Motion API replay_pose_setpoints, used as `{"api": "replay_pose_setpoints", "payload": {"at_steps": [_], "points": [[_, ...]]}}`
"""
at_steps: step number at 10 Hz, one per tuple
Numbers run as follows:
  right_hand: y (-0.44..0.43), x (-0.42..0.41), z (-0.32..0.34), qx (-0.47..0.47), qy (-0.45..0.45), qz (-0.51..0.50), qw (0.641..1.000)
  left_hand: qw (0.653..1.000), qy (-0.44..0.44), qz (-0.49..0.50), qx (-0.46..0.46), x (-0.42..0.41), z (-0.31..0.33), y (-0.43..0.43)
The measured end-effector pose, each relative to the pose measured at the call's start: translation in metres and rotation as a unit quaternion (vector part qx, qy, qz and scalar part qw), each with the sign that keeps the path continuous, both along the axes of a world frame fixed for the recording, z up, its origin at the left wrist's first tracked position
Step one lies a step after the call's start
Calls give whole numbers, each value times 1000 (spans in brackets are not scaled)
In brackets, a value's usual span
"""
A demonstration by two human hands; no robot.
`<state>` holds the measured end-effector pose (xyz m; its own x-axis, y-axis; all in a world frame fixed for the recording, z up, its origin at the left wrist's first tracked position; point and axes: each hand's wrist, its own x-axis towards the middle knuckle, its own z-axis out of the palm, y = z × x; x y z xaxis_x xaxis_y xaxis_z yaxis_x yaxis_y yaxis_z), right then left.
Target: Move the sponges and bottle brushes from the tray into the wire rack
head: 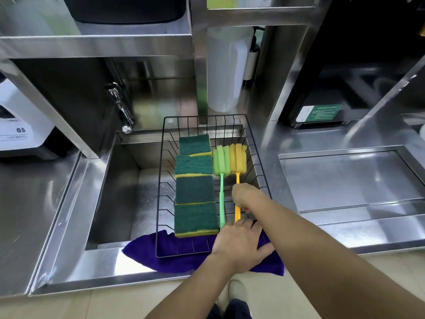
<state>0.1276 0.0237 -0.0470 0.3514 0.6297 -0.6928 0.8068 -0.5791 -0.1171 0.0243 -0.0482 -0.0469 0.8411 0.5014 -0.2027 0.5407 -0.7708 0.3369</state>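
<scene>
Under right hand [245, 198], orange brush [237, 180]

My body, as seen from above:
- Left hand [239, 245]: bare, no glove, no ring, no watch or band at the wrist.
- Right hand [245, 198]: bare, likewise unadorned.
- Both my forearms: uncovered along their whole visible length; no sleeve edge in view.
- Lower garment [232, 310]: dark, only a small part visible.
- Shoe [236, 290]: light, off-white toe, rounded.

"Q5" on white appliance [20, 125], far left; green label [322, 112] on black machine unreadable.
</scene>
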Motion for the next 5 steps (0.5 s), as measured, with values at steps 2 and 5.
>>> {"api": "replay_pose_setpoints", "payload": {"at_steps": [2,5], "points": [[2,3,3,7,8,36,999,1000,-16,-4,-4,0,1,1],[1,17,48,126,59,14,990,996,-11,45,-70,2,7,4]]}}
